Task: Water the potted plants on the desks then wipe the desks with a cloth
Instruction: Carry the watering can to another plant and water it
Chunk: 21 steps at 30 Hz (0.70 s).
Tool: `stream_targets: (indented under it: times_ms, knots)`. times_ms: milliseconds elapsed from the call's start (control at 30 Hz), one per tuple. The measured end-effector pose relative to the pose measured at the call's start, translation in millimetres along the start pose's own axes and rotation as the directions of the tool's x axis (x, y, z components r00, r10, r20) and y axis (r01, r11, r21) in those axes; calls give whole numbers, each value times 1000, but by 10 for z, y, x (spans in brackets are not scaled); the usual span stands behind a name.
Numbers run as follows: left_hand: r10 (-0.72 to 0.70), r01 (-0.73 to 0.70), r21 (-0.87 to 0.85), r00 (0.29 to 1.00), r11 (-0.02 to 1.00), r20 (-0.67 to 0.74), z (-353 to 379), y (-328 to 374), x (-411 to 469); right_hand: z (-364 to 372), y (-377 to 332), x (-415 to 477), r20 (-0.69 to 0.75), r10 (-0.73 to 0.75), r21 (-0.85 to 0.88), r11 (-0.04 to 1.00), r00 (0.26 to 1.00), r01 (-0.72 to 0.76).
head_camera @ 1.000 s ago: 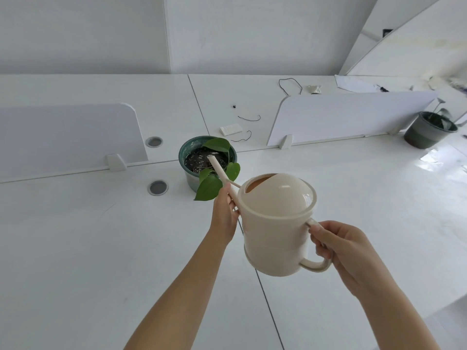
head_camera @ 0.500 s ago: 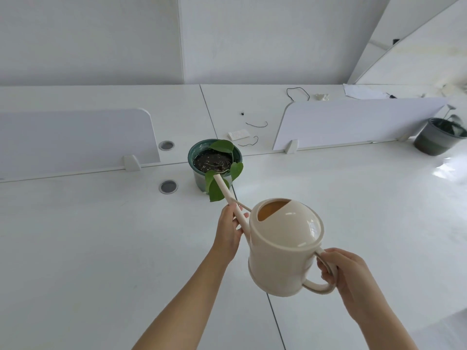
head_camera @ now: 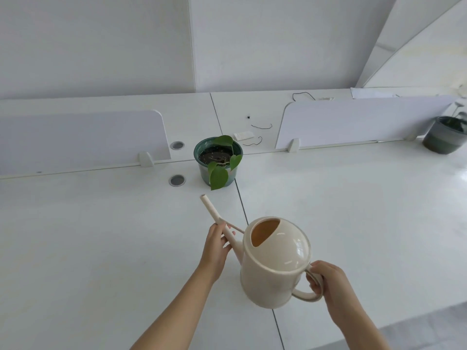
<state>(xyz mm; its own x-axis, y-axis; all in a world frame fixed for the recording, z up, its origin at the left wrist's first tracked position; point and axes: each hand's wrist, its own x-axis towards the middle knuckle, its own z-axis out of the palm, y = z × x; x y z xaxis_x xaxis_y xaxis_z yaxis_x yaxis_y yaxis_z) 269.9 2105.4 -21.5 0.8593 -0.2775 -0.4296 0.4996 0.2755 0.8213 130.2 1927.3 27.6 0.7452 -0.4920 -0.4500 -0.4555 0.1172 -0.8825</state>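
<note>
A cream watering can (head_camera: 273,271) hangs upright over the white desk (head_camera: 88,248), held in both hands. My right hand (head_camera: 328,284) grips its loop handle. My left hand (head_camera: 214,248) holds the long spout, whose tip (head_camera: 204,197) points up and left, short of the plant. A green pot (head_camera: 207,173) with dark soil and a few heart-shaped leaves stands at the desk seam, beyond the spout. A second dark pot (head_camera: 442,140) with a plant sits at the far right edge. No cloth is in sight.
Two white divider panels (head_camera: 80,140) (head_camera: 353,120) stand across the desks. Two round cable grommets (head_camera: 177,180) lie left of the green pot. Black wire bits and a small white block (head_camera: 243,135) lie behind it. The desk's front edge drops off at bottom right.
The watering can has been pulled back toward me and levelled; its spout tip, which was over the green pot's soil, now sits clear of the pot. Both hands keep their hold.
</note>
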Motion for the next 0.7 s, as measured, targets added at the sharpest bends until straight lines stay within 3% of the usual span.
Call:
stream_targets:
  times_ms: [700]
  knots:
    - [162, -247, -200, 918, 948, -363, -846, -50, -784, 635, 220, 94, 344, -60, -123, 987, 937, 108]
